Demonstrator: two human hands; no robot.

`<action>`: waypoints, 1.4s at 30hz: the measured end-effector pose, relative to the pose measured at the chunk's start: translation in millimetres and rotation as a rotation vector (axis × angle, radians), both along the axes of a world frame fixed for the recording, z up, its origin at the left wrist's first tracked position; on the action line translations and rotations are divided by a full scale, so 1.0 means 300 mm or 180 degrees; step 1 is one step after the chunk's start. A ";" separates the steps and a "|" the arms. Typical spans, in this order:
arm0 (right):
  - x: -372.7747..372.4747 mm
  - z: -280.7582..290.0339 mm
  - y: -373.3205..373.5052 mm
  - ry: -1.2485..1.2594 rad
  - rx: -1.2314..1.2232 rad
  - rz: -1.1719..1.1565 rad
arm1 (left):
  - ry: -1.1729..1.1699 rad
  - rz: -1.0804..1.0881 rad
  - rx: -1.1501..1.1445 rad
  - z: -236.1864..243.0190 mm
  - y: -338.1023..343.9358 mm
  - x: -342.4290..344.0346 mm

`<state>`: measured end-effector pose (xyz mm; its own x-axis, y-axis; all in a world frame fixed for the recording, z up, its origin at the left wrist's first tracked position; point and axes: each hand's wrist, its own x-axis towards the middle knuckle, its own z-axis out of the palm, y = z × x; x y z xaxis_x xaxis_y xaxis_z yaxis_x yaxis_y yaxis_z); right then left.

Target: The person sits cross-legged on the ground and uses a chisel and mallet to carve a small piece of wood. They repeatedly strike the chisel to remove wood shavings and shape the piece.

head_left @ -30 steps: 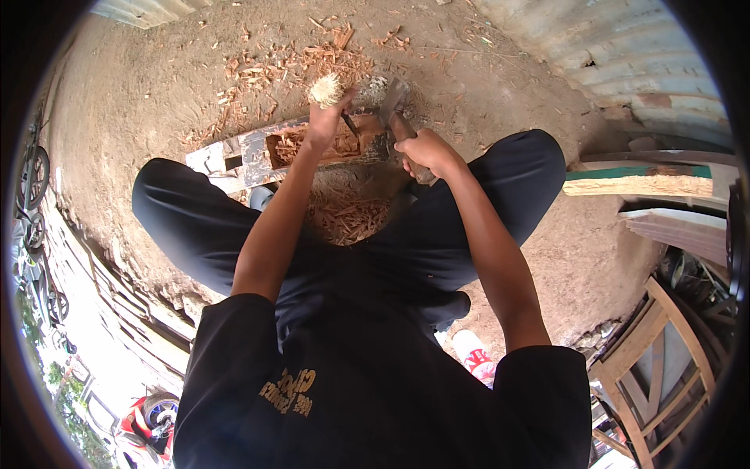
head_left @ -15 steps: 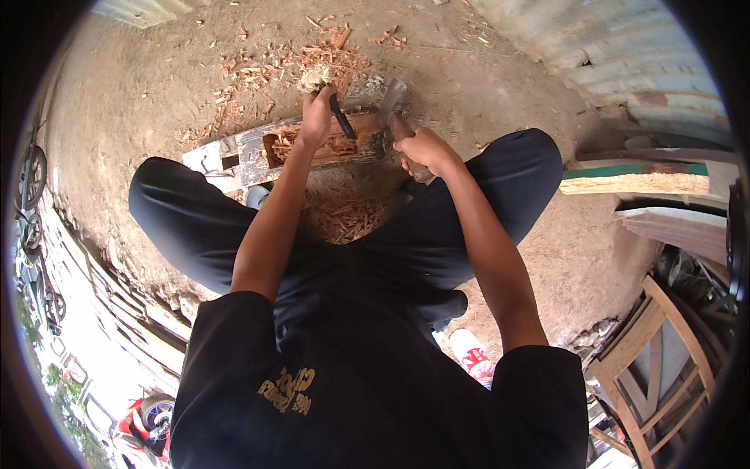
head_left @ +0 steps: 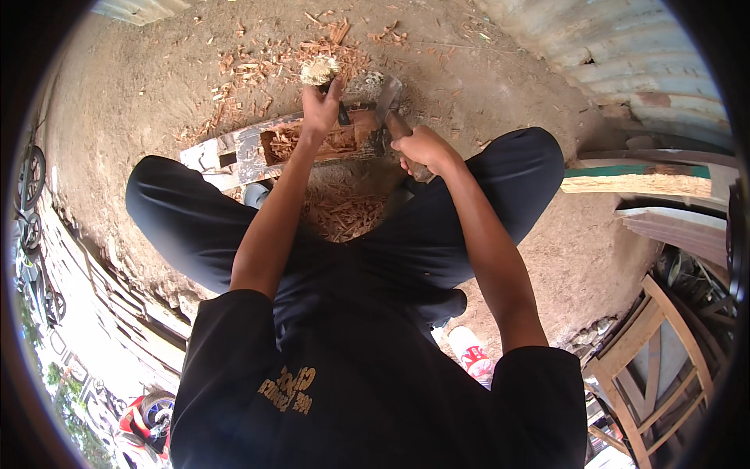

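My left hand (head_left: 319, 113) is closed around a chisel (head_left: 319, 71) with a pale, frayed handle top. The chisel's dark lower part (head_left: 344, 116) shows past my fingers, over a hollow cut into a timber piece (head_left: 250, 151); the hand hides much of it, so I cannot tell whether its tip touches wood. My right hand (head_left: 426, 150) grips the wooden handle of a hammer-like tool (head_left: 398, 125). Its broad metal head (head_left: 388, 95) is by the timber's right end, to the right of the chisel. Reddish chips (head_left: 336, 142) lie in the hollow.
Wood chips (head_left: 250, 74) litter the dirt ground beyond the timber, and more shavings (head_left: 348, 215) lie between my legs. Corrugated metal sheeting (head_left: 601, 59) stands at the far right. Stacked boards (head_left: 641, 184) and a wooden frame (head_left: 656, 367) are on the right; motorcycles (head_left: 152, 414) are at the left.
My left hand has shifted slightly right and turned, and less of the chisel's dark part shows below it. The right hand and its tool have hardly moved.
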<state>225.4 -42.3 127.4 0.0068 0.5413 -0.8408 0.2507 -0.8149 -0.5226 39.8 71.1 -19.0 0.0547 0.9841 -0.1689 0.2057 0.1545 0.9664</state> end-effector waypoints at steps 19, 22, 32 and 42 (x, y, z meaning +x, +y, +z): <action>0.011 -0.014 -0.003 -0.0175 0.0012 0.0169 | -0.0698 0.0029 -0.0472 0.235 -0.057 0.061; 0.005 -0.001 -0.001 -0.0173 -0.0025 0.0124 | -0.0973 0.0328 -0.0319 0.238 -0.057 0.069; 0.012 -0.026 -0.006 -0.0179 0.0070 0.0246 | -0.0487 0.0138 -0.0472 0.153 -0.007 0.069; 0.007 -0.032 -0.004 -0.0098 -0.0042 0.0124 | -0.0093 -0.0022 -0.0425 0.092 -0.007 0.078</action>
<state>227.7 -43.6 117.7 0.0120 0.5306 -0.8475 0.2981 -0.8109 -0.5035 63.3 69.0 8.7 0.0682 0.9525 -0.2967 0.1791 0.2808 0.9429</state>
